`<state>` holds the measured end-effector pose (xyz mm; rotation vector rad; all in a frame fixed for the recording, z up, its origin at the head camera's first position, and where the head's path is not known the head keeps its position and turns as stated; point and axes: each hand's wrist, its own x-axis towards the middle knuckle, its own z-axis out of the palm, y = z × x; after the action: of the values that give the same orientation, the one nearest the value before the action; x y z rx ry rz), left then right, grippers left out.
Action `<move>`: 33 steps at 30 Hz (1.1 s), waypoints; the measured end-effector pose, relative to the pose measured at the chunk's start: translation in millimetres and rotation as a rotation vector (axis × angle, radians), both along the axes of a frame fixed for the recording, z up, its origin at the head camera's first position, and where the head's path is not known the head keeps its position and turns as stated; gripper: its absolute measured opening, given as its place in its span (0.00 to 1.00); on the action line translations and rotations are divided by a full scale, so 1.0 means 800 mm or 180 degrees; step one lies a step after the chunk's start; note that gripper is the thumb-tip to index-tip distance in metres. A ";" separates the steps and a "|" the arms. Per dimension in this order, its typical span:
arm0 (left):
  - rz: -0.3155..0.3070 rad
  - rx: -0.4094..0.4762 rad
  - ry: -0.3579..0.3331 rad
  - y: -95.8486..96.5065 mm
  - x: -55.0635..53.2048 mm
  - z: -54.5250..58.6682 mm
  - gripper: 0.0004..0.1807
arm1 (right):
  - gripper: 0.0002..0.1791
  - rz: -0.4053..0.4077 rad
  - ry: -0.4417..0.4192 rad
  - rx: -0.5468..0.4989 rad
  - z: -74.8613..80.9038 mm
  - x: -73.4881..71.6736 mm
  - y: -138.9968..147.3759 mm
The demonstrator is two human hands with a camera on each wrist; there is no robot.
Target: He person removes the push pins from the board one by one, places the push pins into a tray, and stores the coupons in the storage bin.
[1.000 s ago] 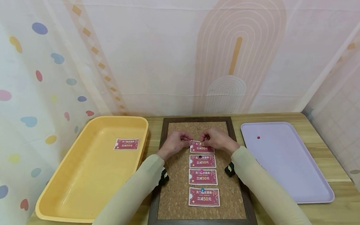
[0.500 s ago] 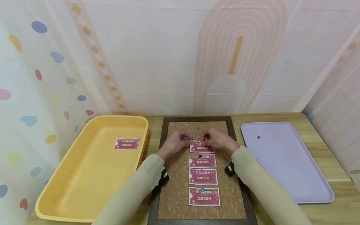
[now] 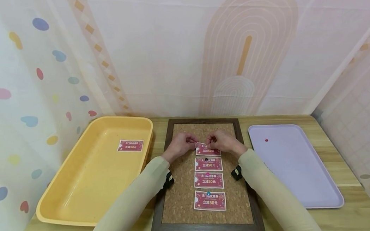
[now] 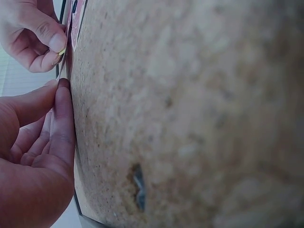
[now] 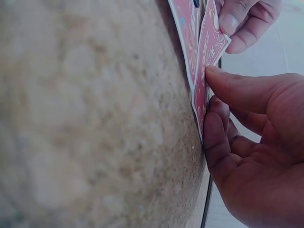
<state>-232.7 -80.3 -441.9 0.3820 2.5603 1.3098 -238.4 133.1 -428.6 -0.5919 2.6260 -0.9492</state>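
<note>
A dark-framed cork board (image 3: 181, 207) lies on the table in the head view, with several red coupons in a column. My left hand (image 3: 181, 146) pinches the left upper corner of the farthest coupon (image 3: 208, 150); the right wrist view shows that coupon (image 5: 209, 47) tilted off the cork. At the same coupon's top edge, my right hand (image 3: 223, 141) pinches a small yellow pushpin (image 4: 62, 51) between thumb and finger. Its point is hidden. The three nearer coupons bear a black pushpin (image 3: 206, 159), a pink pushpin (image 3: 207, 174) and a blue pushpin (image 3: 208, 193).
To the left stands a deep yellow tray (image 3: 91, 192) with one coupon (image 3: 130, 145) inside. A shallow lilac tray (image 3: 296, 172) on the right holds a red pushpin (image 3: 266, 140). Behind the table (image 3: 355, 193) hangs a patterned curtain (image 3: 156, 60).
Both hands stay at the farthest coupon with almost no movement. The head view has shifted very slightly.
</note>
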 end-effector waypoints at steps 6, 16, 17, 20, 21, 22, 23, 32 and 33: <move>-0.0002 -0.0002 -0.0020 0.001 0.000 0.001 0.07 | 0.02 -0.0020 0.0010 -0.0037 0.001 0.002 -0.001; 0.0004 -0.0016 -0.0032 0.002 0.000 0.000 0.07 | 0.02 0.0001 -0.0030 -0.0046 0.002 0.003 0.000; 0.0002 -0.0018 -0.0027 0.002 0.000 0.000 0.07 | 0.02 0.0005 -0.0032 -0.0045 0.002 0.004 0.000; -0.0004 -0.0004 -0.0031 0.001 0.000 -0.001 0.07 | 0.02 0.0023 -0.0015 -0.0032 0.003 0.004 0.000; -0.0002 -0.0001 -0.0035 0.001 0.000 -0.001 0.07 | 0.02 0.0029 -0.0005 -0.0028 0.002 0.004 0.000; -0.0002 0.0003 -0.0039 0.000 0.000 -0.001 0.07 | 0.02 0.0038 0.0007 -0.0026 0.002 0.004 0.000; -0.0001 0.0004 -0.0040 0.000 0.000 -0.001 0.07 | 0.02 0.0047 0.0019 -0.0022 0.002 0.004 0.000; 0.0055 -0.0015 -0.0063 -0.001 -0.001 -0.001 0.07 | 0.03 0.0105 -0.0162 -0.0119 0.003 0.001 0.001; 0.0066 -0.0012 -0.0073 -0.002 0.000 -0.001 0.07 | 0.03 0.0100 -0.0226 -0.0138 0.004 0.001 0.002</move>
<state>-233.0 -81.5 -442.8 0.3386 2.5540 1.3086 -237.3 134.7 -425.2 -0.5967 2.5325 -1.0012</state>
